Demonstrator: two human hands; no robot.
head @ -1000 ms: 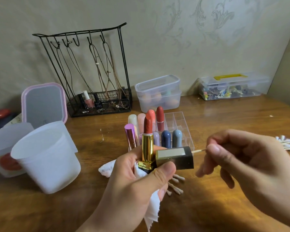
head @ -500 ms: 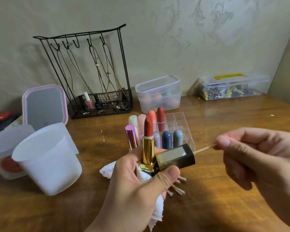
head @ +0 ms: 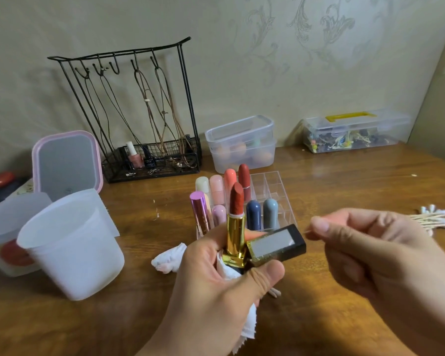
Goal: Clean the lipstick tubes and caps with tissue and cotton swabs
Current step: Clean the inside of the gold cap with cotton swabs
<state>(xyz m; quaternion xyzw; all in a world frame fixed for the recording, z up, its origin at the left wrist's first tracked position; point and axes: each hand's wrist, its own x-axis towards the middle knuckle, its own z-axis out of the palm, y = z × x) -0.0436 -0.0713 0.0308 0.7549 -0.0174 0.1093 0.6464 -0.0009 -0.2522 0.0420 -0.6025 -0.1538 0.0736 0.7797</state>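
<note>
My left hand (head: 216,286) grips an uncapped gold lipstick (head: 235,227) with a red-brown bullet, upright, together with its black cap (head: 278,244), which lies sideways with a mirrored face up. A white tissue (head: 247,322) is tucked in the same palm. My right hand (head: 375,255) is just right of the cap and pinches a thin cotton swab (head: 308,230), whose tip is blurred and barely visible at the fingertips. Behind the hands, a clear organizer (head: 272,191) holds several capped and uncapped lipsticks.
A crumpled tissue (head: 168,258) and used swabs (head: 274,292) lie on the wooden table. Clean swabs (head: 437,219) lie at right. A white cup (head: 72,247), pink mirror (head: 66,163), wire rack (head: 144,119) and clear boxes (head: 242,143) stand behind.
My right hand pulled the swab away from the cap's open end, then came back closer to it. The left hand tilted the cap slightly and kept its hold.
</note>
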